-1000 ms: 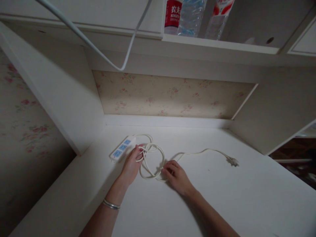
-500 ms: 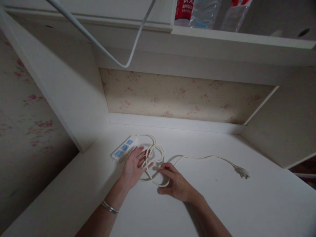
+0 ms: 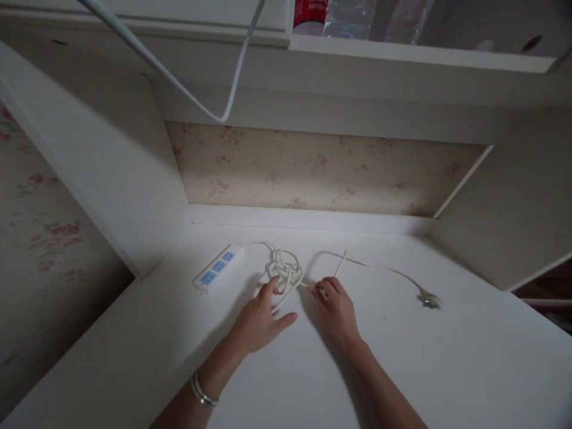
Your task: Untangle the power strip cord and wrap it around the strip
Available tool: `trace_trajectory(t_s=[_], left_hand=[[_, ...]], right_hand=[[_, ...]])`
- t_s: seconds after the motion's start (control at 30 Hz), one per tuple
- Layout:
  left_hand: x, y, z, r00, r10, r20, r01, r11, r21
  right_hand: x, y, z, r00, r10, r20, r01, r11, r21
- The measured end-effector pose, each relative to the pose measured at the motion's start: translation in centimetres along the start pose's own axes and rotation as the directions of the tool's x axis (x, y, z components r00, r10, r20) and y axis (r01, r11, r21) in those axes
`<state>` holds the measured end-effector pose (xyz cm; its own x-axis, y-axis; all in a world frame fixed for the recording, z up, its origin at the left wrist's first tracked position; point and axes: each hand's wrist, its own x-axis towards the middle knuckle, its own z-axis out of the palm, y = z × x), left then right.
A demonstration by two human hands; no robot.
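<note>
A white power strip (image 3: pixel 218 269) with blue socket faces lies on the desktop, left of my hands. Its pale cord (image 3: pixel 292 271) is bunched in a loose, tangled coil in the middle. My left hand (image 3: pixel 261 316) is at the coil's near left side, thumb and fingers apart; whether the fingertips touch the cord is unclear. In my right hand (image 3: pixel 333 304), closed fingers pinch the cord just right of the coil. From there the cord loops up and runs right to the plug (image 3: pixel 429 299), which lies on the desk.
The white desktop (image 3: pixel 402 357) is bounded by side panels (image 3: pixel 111 173) and a low back strip (image 3: pixel 313 218). A pale rod or cable (image 3: pixel 179 89) hangs in front at upper left. Bottles (image 3: pixel 348 18) stand on the shelf above.
My right hand has moved right and up, drawing a length of cord out of the coil. My left hand has shifted slightly right and turned. The view has shifted slightly.
</note>
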<state>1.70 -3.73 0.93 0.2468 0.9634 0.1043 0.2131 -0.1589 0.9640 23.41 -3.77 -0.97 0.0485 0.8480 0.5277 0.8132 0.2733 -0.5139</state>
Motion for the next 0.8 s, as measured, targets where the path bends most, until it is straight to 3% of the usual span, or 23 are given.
trace_trajectory(t_s=[0.17,0.27,0.33,0.4,0.5,0.6,0.7,0.8], left_hand=[[0.5,-0.5,-0.4,0.992,0.103,-0.066,-0.082,0.961,0.266],[1.3,-0.5,-1.6,0.966,0.134,-0.223,-0.059,0.948,0.312],[1.9,-0.4,-2.7,0.905,0.140,-0.403,-0.027,0.961,0.275],[2.3,-0.4,-3.8,0.812,0.111,-0.573,0.003,0.981,0.195],[2.7,-0.5,-5.0,0.702,0.029,-0.711,0.036,0.996,0.076],[2.9,-0.7,-5.5,0.657,0.014,-0.754,0.050,0.997,0.062],[3.0,-1.0,-5.8,0.630,-0.035,-0.776,0.084,0.996,0.024],[3.1,-1.3,-6.0,0.611,-0.055,-0.789,0.098,0.995,0.007]], right_hand=[[0.3,1.4,-0.5,0.990,0.138,-0.042,-0.141,0.984,-0.107],[0.4,2.2,-0.6,0.976,0.216,0.013,-0.208,0.954,-0.218],[0.5,2.5,-0.7,0.964,0.262,0.046,-0.233,0.916,-0.326],[0.5,2.8,-0.9,0.952,0.302,0.054,-0.251,0.867,-0.430],[0.5,3.4,-1.4,0.927,0.375,0.026,-0.312,0.806,-0.503],[0.6,4.6,-2.0,0.881,0.472,-0.042,-0.437,0.776,-0.455],[0.9,6.2,-2.3,0.814,0.565,-0.135,-0.577,0.758,-0.305],[1.2,7.8,-2.5,0.779,0.566,-0.269,-0.609,0.786,-0.109]])
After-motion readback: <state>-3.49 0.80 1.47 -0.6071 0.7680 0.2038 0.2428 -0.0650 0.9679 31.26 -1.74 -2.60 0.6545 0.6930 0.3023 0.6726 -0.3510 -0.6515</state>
